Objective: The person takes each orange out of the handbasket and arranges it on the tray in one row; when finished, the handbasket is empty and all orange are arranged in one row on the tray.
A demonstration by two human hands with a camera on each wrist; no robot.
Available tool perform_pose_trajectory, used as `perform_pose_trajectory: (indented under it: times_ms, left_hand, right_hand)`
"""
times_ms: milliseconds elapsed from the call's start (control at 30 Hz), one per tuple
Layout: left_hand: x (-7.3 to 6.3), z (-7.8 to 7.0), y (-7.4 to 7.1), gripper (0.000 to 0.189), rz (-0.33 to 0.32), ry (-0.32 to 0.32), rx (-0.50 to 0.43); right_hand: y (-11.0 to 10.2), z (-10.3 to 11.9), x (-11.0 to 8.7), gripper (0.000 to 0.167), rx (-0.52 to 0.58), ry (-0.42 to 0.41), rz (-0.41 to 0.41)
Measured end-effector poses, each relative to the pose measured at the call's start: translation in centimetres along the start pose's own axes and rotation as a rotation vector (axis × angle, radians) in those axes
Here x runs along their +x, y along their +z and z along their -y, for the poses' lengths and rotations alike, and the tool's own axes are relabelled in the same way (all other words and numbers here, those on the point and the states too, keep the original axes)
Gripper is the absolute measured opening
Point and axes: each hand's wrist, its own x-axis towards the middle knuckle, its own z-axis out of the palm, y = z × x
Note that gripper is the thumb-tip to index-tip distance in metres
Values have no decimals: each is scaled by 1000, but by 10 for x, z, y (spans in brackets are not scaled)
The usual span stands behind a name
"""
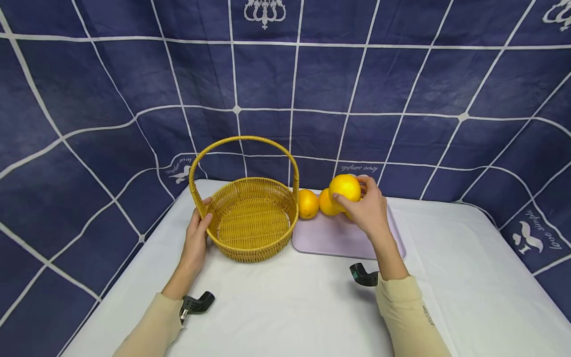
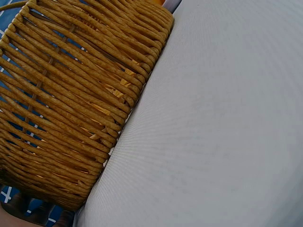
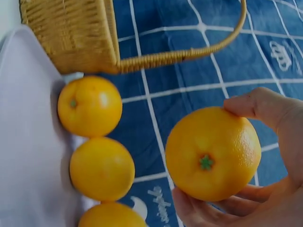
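A woven basket (image 1: 250, 253) with a tall arched handle stands on the white table, and no fruit lies inside it. At its left side my left hand (image 1: 195, 235) grips the rim by the foot of the handle, thumb over the edge. My right hand (image 1: 372, 208) holds an orange (image 1: 345, 187) between thumb and fingers, raised above the lilac tray (image 1: 332, 243). In the right wrist view the green stem end of this orange (image 3: 213, 153) faces the camera. Lower down, an orange (image 3: 90, 106), a second orange (image 3: 102, 169) and a third orange (image 3: 112, 216) sit in a row along the tray.
The tray lies right beside the basket, to its right. A dark blue curtain (image 1: 263, 74) with white lines hangs behind and around the table (image 1: 285, 307). Black camera mounts, one on the left wrist (image 1: 198, 302) and one on the right (image 1: 363, 275), stick out inward.
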Motion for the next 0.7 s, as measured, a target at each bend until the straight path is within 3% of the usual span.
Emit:
perform_pose_trajectory:
  times_ms: [400,700]
  left_hand:
    - [2,-1,1,51,8,-1,6]
    - [1,0,1,50,-3,-13,0]
  right_hand:
    - [-30,-38,16,76,-48,89,-192]
    - [-37,-68,19,82,-57,232,-200]
